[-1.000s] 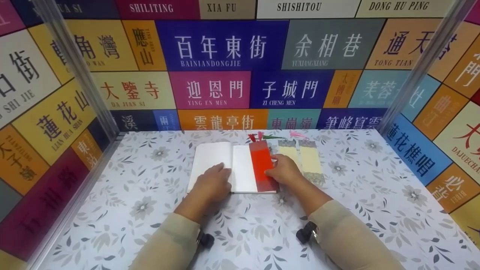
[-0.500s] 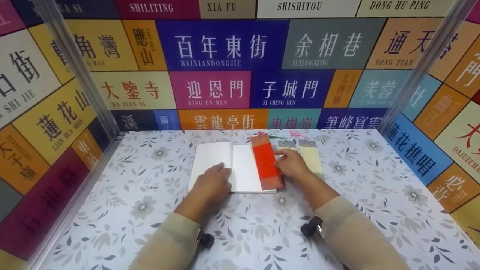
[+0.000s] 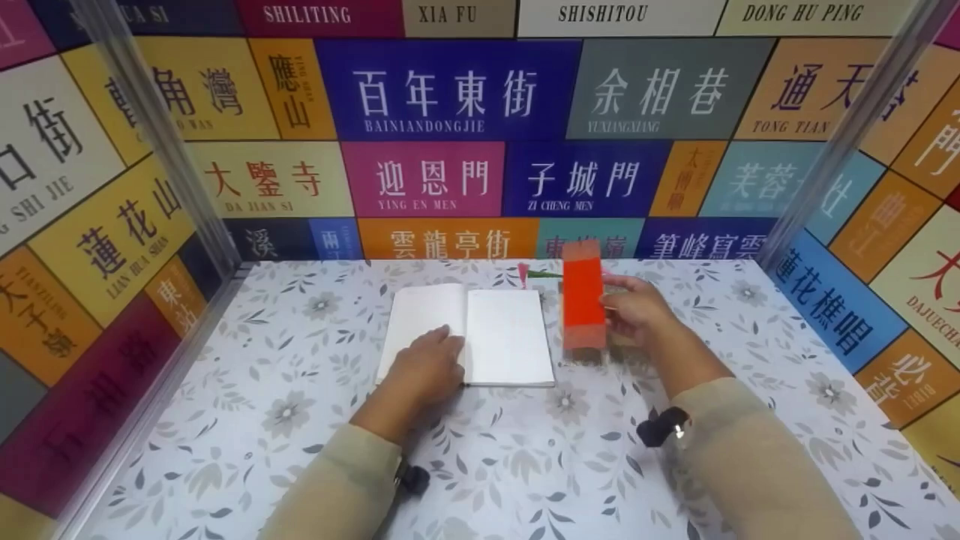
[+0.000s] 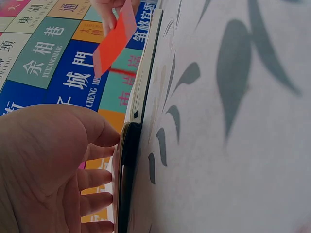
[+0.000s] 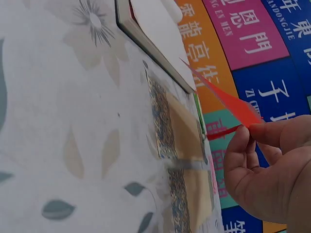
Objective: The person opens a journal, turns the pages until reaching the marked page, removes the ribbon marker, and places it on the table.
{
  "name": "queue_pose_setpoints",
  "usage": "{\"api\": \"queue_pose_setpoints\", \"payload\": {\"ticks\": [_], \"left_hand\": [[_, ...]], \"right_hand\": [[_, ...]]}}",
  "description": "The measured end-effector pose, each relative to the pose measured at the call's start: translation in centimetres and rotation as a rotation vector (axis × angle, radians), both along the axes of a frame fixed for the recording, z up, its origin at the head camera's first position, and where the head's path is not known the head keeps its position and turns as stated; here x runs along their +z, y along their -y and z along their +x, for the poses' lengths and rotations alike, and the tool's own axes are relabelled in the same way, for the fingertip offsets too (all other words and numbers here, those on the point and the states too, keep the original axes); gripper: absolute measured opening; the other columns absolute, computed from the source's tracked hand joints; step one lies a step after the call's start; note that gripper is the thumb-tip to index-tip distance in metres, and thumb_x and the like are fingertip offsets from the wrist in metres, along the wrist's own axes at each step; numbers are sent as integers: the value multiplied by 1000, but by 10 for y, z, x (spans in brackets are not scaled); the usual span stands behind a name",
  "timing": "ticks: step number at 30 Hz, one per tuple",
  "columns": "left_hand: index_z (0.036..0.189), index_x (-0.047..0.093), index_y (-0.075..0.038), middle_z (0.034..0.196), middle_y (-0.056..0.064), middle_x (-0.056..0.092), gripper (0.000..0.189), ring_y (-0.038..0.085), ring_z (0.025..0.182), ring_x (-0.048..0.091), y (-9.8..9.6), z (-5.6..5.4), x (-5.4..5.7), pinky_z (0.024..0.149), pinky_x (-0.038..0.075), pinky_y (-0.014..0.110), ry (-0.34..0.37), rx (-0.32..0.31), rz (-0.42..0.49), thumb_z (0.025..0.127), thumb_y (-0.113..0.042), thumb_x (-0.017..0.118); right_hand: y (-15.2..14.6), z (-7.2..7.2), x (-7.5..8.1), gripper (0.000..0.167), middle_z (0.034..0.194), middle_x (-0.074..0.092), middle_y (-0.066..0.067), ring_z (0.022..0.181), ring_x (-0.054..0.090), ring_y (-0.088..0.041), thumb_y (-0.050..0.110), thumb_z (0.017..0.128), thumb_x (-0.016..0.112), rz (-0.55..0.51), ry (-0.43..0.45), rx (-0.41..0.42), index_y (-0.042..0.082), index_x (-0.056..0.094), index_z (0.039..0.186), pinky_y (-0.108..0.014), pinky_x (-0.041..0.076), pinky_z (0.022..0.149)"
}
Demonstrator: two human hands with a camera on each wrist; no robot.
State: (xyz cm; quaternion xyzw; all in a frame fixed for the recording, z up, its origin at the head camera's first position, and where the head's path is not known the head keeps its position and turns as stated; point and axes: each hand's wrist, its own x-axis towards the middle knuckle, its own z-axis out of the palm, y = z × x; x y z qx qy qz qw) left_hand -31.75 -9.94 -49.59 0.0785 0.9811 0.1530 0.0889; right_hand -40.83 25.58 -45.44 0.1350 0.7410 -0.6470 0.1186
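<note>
An open notebook with blank white pages lies on the table. My left hand rests on its left page, fingers fairly straight; the left wrist view shows the fingertips along the notebook. Right of the notebook, my right hand pinches a red bookmark by its side between thumb and fingers. The bookmark is raised above the table, its red tassel hanging near the fingers in the right wrist view. Beneath it lie two cream bookmarks with patterned ends, mostly hidden in the head view.
A green tassel and a pink tassel lie behind the notebook's right side. The table carries a floral cloth. Panels with printed characters stand behind and at both sides, with clear corner posts.
My right hand has lifted the red bookmark off the notebook's right page and carried it right, over the cream bookmarks. The left hand has stayed on the left page.
</note>
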Motion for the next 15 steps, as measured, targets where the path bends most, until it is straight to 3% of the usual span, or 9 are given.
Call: {"api": "queue_pose_setpoints", "payload": {"ticks": [10,15], "left_hand": [[166,40,-23,179,3,29,59,28,167,26,-1,-1,1,137,24,55,14,7,-5,109,-31,50],[166,42,-22,178,4,31,58,28,166,29,0,-2,0,136,26,55,-1,3,2,108,-30,50]], "right_hand": [[-62,-8,11,63,131,60,-5,84,65,-16,12,109,57,27,89,-76,29,39,167,-23,61,75],[-89,-8,11,65,111,69,0,77,65,-15,9,109,55,6,142,-89,26,35,169,-24,61,71]]}}
